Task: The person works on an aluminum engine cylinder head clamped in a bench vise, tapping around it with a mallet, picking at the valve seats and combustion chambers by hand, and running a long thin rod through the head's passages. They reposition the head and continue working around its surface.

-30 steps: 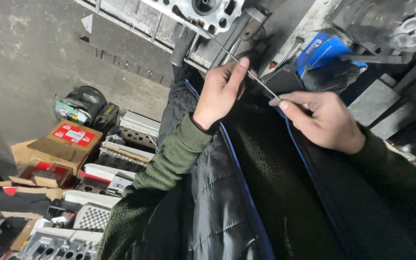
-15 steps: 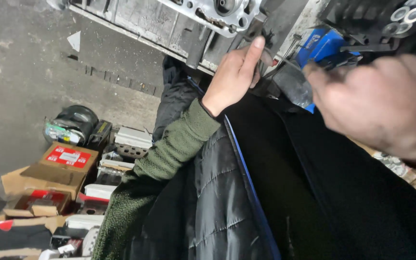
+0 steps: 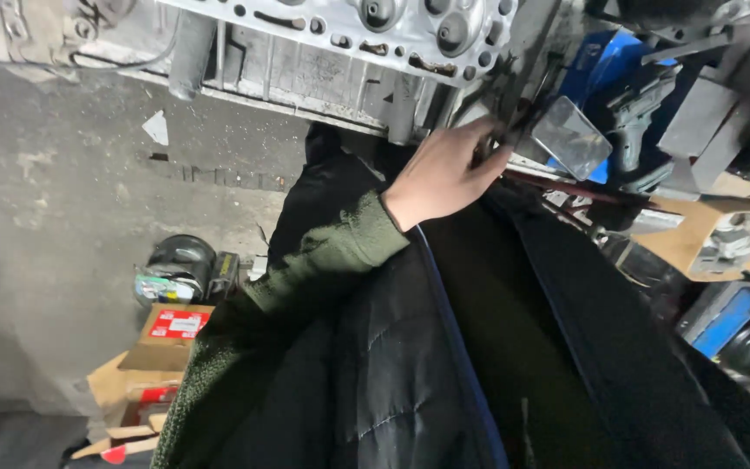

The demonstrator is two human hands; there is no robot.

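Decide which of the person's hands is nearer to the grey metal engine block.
Left. The left hand reaches up at the lower edge of the grey metal engine block, fingers at dark parts there. The right hand is out of view.

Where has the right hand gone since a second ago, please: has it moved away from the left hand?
Yes. It sat beside the left hand below the engine block; now it is out of view, toward the right edge.

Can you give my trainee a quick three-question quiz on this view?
1. True or false: the left hand reaches to the edge of the metal engine block.
2. Is the right hand in view?
3. The cardboard box on the floor has a label that is: A red, B green.

Key: 1 true; 2 no; 3 A.
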